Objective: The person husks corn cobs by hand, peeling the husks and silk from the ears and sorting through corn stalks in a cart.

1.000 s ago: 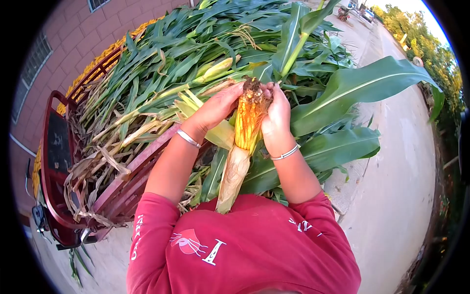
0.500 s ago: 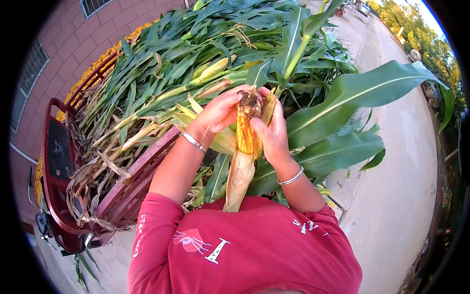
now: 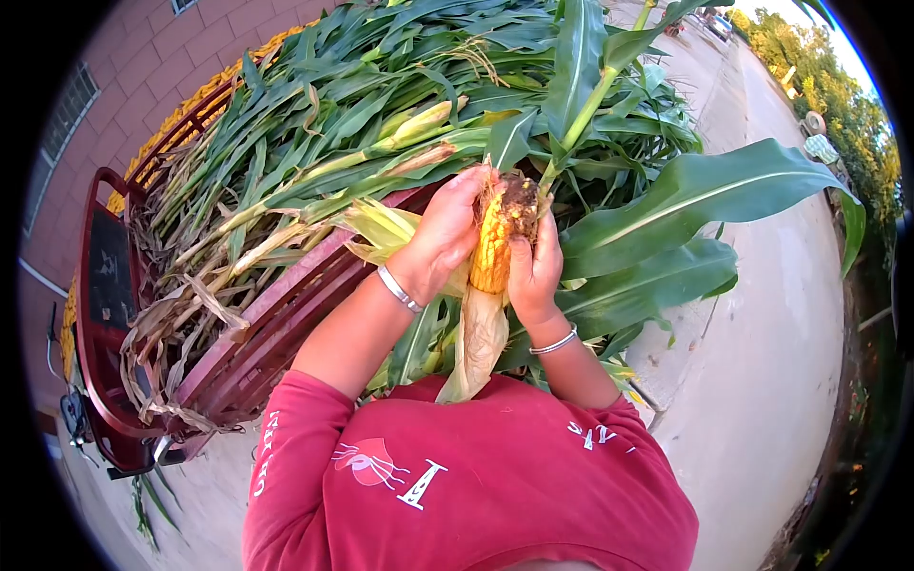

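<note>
A yellow corn ear [image 3: 491, 249] stands between my hands, its tip dark and crumbly, with pale husk [image 3: 481, 338] folded down below it against the red shirt. My left hand [image 3: 446, 226] is closed around the ear's left side near the top. On the right side, my right hand [image 3: 535, 265] grips the ear with the thumb on the kernels. A green stalk [image 3: 588, 109] rises just behind the right hand, with broad leaves [image 3: 705, 195] spreading to the right. More light green husk [image 3: 381, 226] sticks out left of my left wrist.
A red metal cart [image 3: 252, 347] is heaped with green corn stalks [image 3: 333, 114] and dry leaves. Another ear in husk [image 3: 419, 126] lies on the heap. Yellow corn lines the brick wall [image 3: 143, 76] behind. A concrete road [image 3: 762, 324] runs along the right.
The corn ear's tip has tilted to the right. The husk strip beside my right fingers no longer shows upright, and my left hand has shifted up along the ear's left side.
</note>
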Tool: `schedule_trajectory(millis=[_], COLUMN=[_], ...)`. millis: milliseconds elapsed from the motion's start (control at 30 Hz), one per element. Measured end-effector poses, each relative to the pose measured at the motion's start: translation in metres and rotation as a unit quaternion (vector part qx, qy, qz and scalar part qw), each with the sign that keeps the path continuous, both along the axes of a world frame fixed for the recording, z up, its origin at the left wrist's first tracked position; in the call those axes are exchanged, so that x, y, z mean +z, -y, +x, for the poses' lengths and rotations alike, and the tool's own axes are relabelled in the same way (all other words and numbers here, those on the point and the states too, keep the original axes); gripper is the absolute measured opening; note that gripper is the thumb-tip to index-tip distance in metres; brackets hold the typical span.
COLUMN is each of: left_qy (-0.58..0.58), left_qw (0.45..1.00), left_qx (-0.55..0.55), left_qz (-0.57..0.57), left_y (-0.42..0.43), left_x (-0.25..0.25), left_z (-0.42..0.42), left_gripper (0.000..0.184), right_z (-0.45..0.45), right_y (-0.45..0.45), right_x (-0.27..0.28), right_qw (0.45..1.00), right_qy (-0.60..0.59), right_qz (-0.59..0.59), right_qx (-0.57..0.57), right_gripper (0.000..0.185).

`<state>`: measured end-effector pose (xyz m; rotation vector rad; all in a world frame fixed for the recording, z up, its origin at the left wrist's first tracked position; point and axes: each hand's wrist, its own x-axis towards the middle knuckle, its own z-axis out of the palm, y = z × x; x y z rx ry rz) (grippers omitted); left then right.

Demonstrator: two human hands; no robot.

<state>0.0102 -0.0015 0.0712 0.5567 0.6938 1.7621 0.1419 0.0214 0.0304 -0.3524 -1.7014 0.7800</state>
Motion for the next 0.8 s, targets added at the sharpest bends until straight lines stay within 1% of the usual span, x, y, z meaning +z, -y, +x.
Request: schedule_trajectory(millis=[33, 67, 100, 133, 167, 233, 267, 333, 367, 400, 433, 467, 533, 567, 600, 633, 667, 700, 733, 767, 800], left_qy=[0.023, 0.045, 0.061, 0.062, 0.065, 0.075, 0.075, 0.077, 0.076, 0.067, 0.058, 0.067, 0.063, 0.062, 0.02, -0.022, -0.022, -0.196, -0.363, -0.508, -0.513], left_qw=[1.0, 0.999, 0.998, 0.998, 0.998, 0.997, 0.997, 0.995, 0.995, 0.997, 0.997, 0.997, 0.997, 0.997, 0.999, 0.999, 0.999, 0.978, 0.923, 0.835, 0.824], left_qx=[0.003, 0.006, 0.02, 0.02, 0.009, 0.002, 0.0, 0.037, 0.037, -0.004, -0.044, -0.048, -0.044, -0.039, -0.027, -0.015, -0.01, 0.053, 0.112, 0.203, 0.24], left_qz=[-0.007, -0.015, -0.025, -0.026, -0.024, -0.022, -0.024, -0.06, -0.06, -0.026, 0.008, 0.002, 0.001, 0.006, -0.006, -0.02, -0.021, -0.044, -0.066, -0.056, 0.02], left_y=[-0.003, -0.005, -0.006, -0.006, -0.006, -0.006, -0.005, -0.002, 0.001, 0.005, 0.009, 0.01, 0.019, 0.016, 0.01, 0.004, -0.001, -0.008, -0.018, -0.026, -0.03], left_x=[-0.002, -0.004, -0.007, -0.008, -0.008, -0.005, -0.003, 0.003, 0.002, 0.002, 0.005, 0.011, 0.028, 0.026, 0.02, 0.012, 0.003, -0.01, -0.026, -0.056, -0.1], left_z=[-0.001, -0.001, -0.001, -0.002, -0.004, -0.003, -0.001, 0.002, 0.003, 0.003, 0.004, 0.006, 0.013, 0.008, 0.0, -0.009, -0.016, -0.023, -0.031, -0.048, -0.066], left_gripper=[0.017, 0.017, 0.016, 0.016, 0.016, 0.017, 0.017, 0.017, 0.017, 0.017, 0.017, 0.017, 0.017, 0.017, 0.019, 0.021, 0.021, 0.021, 0.022, 0.021, 0.023], right_z=[-0.003, -0.005, -0.007, -0.009, -0.01, -0.009, -0.007, -0.003, -0.003, -0.004, -0.006, -0.003, 0.001, 0.002, 0.003, 0.008, 0.014, 0.019, 0.023, 0.029, 0.039], right_y=[0.004, 0.003, -0.001, -0.001, 0.002, 0.006, 0.006, -0.001, -0.008, -0.015, -0.016, -0.019, -0.031, -0.029, -0.027, -0.016, -0.005, 0.002, 0.008, 0.016, 0.027], right_x=[0.0, -0.002, -0.006, -0.005, -0.003, 0.006, 0.008, 0.011, 0.013, 0.015, 0.021, 0.024, 0.021, 0.02, 0.02, 0.03, 0.039, 0.045, 0.046, 0.045, 0.042], right_qw=[0.999, 0.999, 0.998, 0.996, 0.996, 0.987, 0.987, 0.992, 0.977, 0.946, 0.889, 0.837, 0.778, 0.762, 0.746, 0.751, 0.752, 0.755, 0.754, 0.767, 0.778], right_qy=[-0.025, -0.024, -0.05, -0.076, -0.076, -0.115, -0.115, -0.044, -0.099, -0.155, -0.237, -0.272, -0.302, -0.31, -0.317, -0.303, -0.289, -0.272, -0.27, -0.225, -0.178], right_qz=[0.01, 0.009, -0.009, -0.027, -0.028, -0.108, -0.109, -0.098, -0.191, -0.28, -0.375, -0.433, -0.489, -0.501, -0.512, -0.484, -0.458, -0.462, -0.466, -0.471, -0.477], right_qx=[-0.025, -0.025, -0.024, -0.023, -0.023, -0.017, -0.019, -0.062, -0.003, 0.056, 0.118, 0.193, 0.254, 0.27, 0.286, 0.332, 0.376, 0.376, 0.377, 0.374, 0.368], right_gripper=[0.044, 0.044, 0.04, 0.037, 0.037, 0.033, 0.033, 0.034, 0.029, 0.025, 0.022, 0.02, 0.019, 0.017, 0.016, 0.017, 0.018, 0.021, 0.021, 0.022, 0.023])
